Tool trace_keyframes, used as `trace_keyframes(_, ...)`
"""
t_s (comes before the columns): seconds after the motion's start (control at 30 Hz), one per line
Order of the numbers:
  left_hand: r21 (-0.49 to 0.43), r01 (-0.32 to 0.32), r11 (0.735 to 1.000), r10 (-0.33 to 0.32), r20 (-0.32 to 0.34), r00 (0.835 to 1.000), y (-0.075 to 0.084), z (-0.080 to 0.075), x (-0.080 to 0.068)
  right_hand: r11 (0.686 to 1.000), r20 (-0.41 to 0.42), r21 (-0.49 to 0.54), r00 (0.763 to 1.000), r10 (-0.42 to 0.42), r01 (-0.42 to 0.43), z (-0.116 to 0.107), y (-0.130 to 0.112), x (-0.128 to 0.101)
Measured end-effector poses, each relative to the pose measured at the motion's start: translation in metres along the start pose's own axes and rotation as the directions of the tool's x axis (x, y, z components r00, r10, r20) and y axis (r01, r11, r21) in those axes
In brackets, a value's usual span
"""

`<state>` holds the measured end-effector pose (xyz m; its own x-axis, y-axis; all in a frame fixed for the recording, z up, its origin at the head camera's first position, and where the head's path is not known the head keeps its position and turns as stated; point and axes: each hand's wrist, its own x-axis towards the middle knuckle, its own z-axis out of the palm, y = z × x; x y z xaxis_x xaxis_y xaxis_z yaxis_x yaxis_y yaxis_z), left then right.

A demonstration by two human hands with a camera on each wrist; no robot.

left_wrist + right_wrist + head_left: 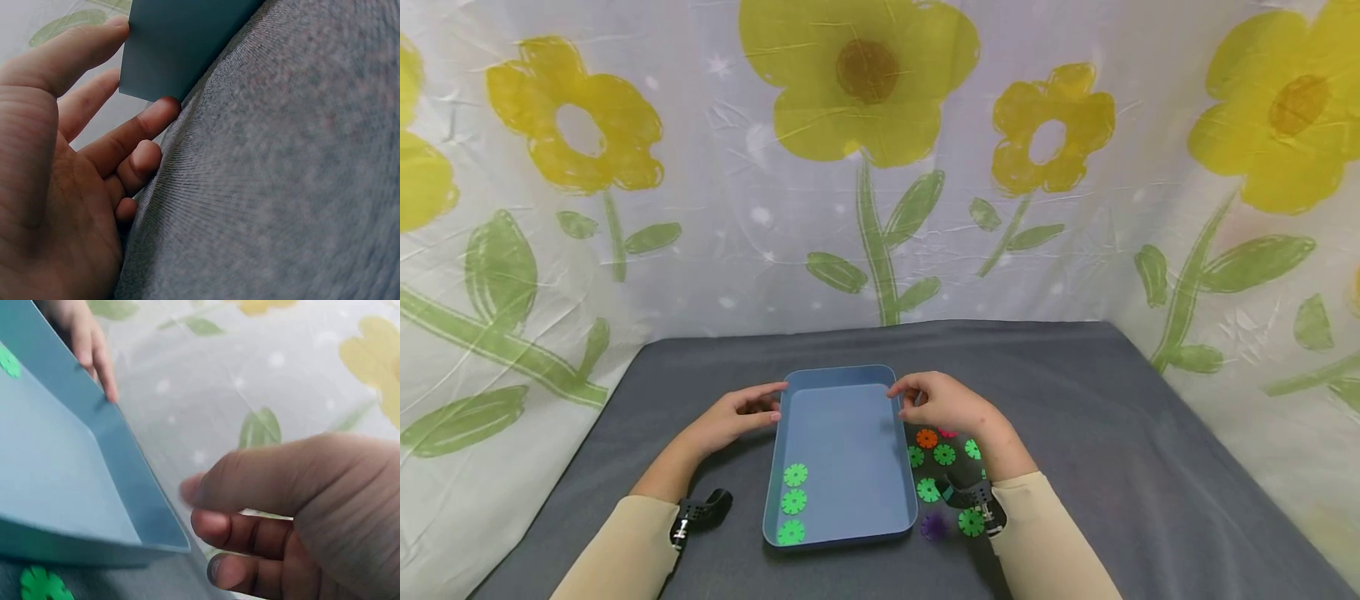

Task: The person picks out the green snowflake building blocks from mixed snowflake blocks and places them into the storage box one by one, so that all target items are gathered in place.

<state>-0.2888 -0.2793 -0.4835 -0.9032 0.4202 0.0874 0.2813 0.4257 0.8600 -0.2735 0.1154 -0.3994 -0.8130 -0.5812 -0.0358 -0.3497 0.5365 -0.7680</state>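
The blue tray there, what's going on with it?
A person's left hand touches the blue tray at its left side; the right hand is at its right rim, contact unclear. Three green discs lie in a column inside, near left. Other green discs, an orange disc and a purple disc lie on the grey cloth to the right.

The tray (850, 458), lower centre of the frame, is plain blue. Three discs (793, 501) at its lower left are green. Loose discs (944, 454) to its right are green, orange, purple and pink. The tablecloth (1075, 400) is dark grey. The curtain (715, 208), upper frame, is white, patterned with yellow flowers (867, 71) and green leaves (914, 208).
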Motion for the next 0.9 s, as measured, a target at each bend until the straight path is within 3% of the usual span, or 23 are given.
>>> trace_keyframes(0.2,0.004,0.016,1.0,-0.016,-0.002,1.0,-0.001,0.0,0.001,0.997,0.034,0.034,0.997,0.062,-0.063,-0.005,0.014,0.001)
trace_keyframes(0.33,0.006,0.021,1.0,-0.021,-0.004,1.0,-0.001,0.0,0.001,0.991,0.11,0.019,0.985,0.132,-0.135,0.0,0.019,0.0)
trace_keyframes(0.5,-0.002,0.011,1.0,-0.011,-0.005,1.0,-0.001,0.001,0.002,0.973,0.188,-0.136,0.959,0.21,-0.186,0.011,0.022,-0.001)
trace_keyframes(0.63,0.0,-0.013,1.0,0.013,-0.004,1.0,-0.002,0.002,0.002,0.939,0.154,-0.291,0.96,0.235,-0.184,0.019,0.019,-0.002)
trace_keyframes(0.9,0.0,0.006,1.0,-0.006,-0.009,1.0,0.0,0.001,0.002,0.915,0.136,-0.367,0.963,0.234,-0.17,0.023,0.014,0.001)
